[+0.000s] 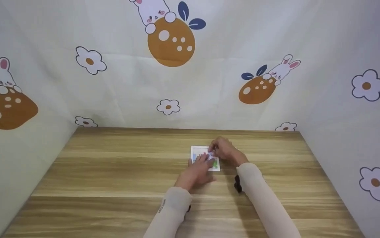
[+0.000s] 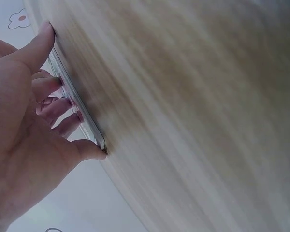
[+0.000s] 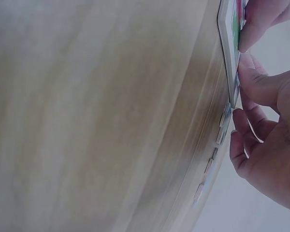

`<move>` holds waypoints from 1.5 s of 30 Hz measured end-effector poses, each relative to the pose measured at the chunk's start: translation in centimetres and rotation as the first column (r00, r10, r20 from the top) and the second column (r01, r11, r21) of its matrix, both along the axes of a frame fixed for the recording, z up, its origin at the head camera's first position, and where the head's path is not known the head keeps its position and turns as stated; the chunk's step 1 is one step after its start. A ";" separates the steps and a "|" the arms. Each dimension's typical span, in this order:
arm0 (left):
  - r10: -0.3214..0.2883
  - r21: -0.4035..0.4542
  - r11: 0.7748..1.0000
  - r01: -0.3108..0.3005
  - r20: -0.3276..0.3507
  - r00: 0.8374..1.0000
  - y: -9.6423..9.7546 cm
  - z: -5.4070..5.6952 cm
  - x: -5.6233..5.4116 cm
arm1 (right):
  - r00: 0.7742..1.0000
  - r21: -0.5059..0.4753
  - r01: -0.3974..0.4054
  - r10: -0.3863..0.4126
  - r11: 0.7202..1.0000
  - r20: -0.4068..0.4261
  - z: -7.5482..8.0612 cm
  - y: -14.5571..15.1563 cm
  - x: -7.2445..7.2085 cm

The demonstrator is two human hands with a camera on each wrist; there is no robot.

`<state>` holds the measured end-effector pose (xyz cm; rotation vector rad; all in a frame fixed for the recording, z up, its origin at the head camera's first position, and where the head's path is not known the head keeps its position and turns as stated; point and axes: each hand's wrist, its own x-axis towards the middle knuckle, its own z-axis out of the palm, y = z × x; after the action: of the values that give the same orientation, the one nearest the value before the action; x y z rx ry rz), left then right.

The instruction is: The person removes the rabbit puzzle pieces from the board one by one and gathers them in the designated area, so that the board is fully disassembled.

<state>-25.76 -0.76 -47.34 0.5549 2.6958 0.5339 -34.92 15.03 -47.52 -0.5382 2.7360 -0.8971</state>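
Left hand [image 1: 197,172] spread across white-framed board [image 1: 200,147]; right hand [image 1: 224,149] at its far right corner, cannot tell whether pinching.

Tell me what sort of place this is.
Probably a small, indoor tabletop workspace, perhaps a filming booth: rabbit-and-flower-print cloth walls it on three visible sides, a wood-grain tabletop fills the floor of it, and a small white-framed picture lies there.
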 end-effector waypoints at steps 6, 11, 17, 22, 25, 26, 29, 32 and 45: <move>-0.023 -0.020 1.000 0.022 -0.036 0.999 -0.2 0.1 -0.1 | 0.990 0.042 -0.047 0.052 0.998 -0.128 -0.4 -0.2 -0.2; -0.023 -0.015 1.000 0.023 -0.030 0.999 -0.2 0.0 -0.1 | 0.988 0.060 -0.047 0.055 0.997 -0.141 -0.4 -0.1 -0.2; -0.022 -0.011 1.000 0.022 -0.027 0.999 -0.1 0.0 -0.2 | 0.996 0.057 -0.032 0.037 0.998 -0.086 -0.1 0.1 -0.2; -0.020 -0.003 1.000 0.020 -0.011 1.000 -0.1 -0.1 0.0 | 0.999 0.026 -0.020 0.020 0.999 -0.025 0.2 0.1 0.0; -0.015 0.000 1.000 0.015 -0.008 1.000 -0.1 -0.2 0.1 | 1.000 0.006 0.003 -0.003 1.000 0.022 0.4 0.1 0.1; -0.013 0.000 1.000 0.013 -0.011 1.000 -0.1 -0.2 0.1 | 1.000 0.005 0.011 -0.011 1.000 0.029 0.5 0.1 0.1; -0.014 -0.004 1.000 0.014 -0.022 1.000 -0.1 -0.1 0.0 | 1.000 0.015 0.020 -0.020 1.000 0.018 0.7 0.1 0.2; -0.023 -0.004 1.000 0.023 -0.027 0.999 -0.1 -0.1 0.0 | 1.000 0.031 0.022 -0.022 0.999 -0.017 0.8 0.2 0.3; -0.011 0.016 1.000 0.011 -0.019 1.000 0.0 0.0 -0.1 | 0.999 -0.114 0.043 -0.043 0.993 0.000 1.2 1.8 0.3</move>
<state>-25.86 -0.78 -47.39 0.5814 2.7067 0.5509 -34.63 16.86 -46.30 -0.5029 2.7201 -1.0694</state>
